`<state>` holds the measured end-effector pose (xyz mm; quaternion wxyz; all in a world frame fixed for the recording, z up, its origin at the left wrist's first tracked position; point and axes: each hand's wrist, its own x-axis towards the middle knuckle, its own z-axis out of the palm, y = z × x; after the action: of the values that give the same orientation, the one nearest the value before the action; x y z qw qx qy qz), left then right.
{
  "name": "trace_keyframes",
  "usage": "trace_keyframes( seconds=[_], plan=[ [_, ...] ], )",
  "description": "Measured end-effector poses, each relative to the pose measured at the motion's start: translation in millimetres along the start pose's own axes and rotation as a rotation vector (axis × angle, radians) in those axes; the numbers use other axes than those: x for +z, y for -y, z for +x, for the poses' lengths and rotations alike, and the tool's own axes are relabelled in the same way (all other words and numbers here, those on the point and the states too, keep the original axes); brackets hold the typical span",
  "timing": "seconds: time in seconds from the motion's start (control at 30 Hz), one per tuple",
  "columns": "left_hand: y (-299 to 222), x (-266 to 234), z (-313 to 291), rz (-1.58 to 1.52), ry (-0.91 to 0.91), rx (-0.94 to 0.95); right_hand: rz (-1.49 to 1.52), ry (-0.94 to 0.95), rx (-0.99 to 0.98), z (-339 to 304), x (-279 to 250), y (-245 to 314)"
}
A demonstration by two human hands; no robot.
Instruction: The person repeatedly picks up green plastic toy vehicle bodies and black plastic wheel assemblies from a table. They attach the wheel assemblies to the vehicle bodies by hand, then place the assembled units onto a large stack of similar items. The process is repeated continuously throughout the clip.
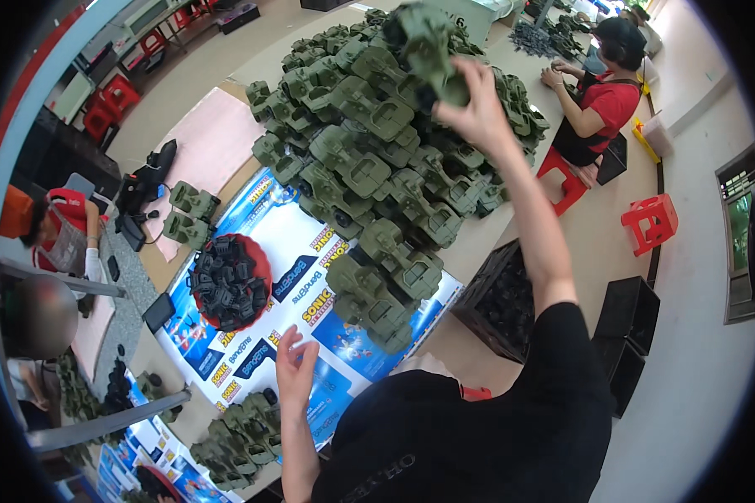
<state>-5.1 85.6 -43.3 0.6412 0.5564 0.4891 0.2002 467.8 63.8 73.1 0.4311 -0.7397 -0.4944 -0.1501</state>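
Note:
My right hand (478, 113) is stretched out over the far pile, its fingers gripping a green toy vehicle (424, 46) lifted above the others. Blur softens that toy's outline. Beneath it, many similar green toy jeeps (365, 163) are heaped several layers deep. A nearer group of the green toys (386, 289) rests on the printed sheet (298, 230). My left hand (294, 365) hovers over the sheet, fingers apart and holding nothing. Left of centre, a red bowl (268, 272) is full of small black parts (229, 281).
Another row of green toys (239, 440) lies at the near left. Two more (189, 210) sit beside a pink mat (205, 126). A black crate (499, 293) stands right of the table, a red stool (648, 225) beyond. A person (600, 109) works at the far right; others sit left.

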Motion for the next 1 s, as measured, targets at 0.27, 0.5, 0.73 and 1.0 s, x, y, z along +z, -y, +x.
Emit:
trace_keyframes(
  seconds=[0.27, 0.5, 0.73, 1.0],
  plan=[
    [48.3, -21.6, -16.3, 0.206, -0.039, -0.112, -0.227, 0.476, 0.162, 133.2, 29.3, -133.2],
    [104.1, -61.2, -38.8, 0.246, -0.11, -0.194, -0.281, 0.513, 0.291, 130.7, 31.5, -127.9],
    [37.7, -99.4, 15.3, 0.425, -0.115, -0.068, 0.091, 0.095, 0.213, 38.8, 2.0, -33.1],
    [-13.8, -192.8, 228.7, 0.391, -0.381, 0.221, 0.647, 0.992, 0.113, -247.1, 162.3, 238.0]
  ],
)
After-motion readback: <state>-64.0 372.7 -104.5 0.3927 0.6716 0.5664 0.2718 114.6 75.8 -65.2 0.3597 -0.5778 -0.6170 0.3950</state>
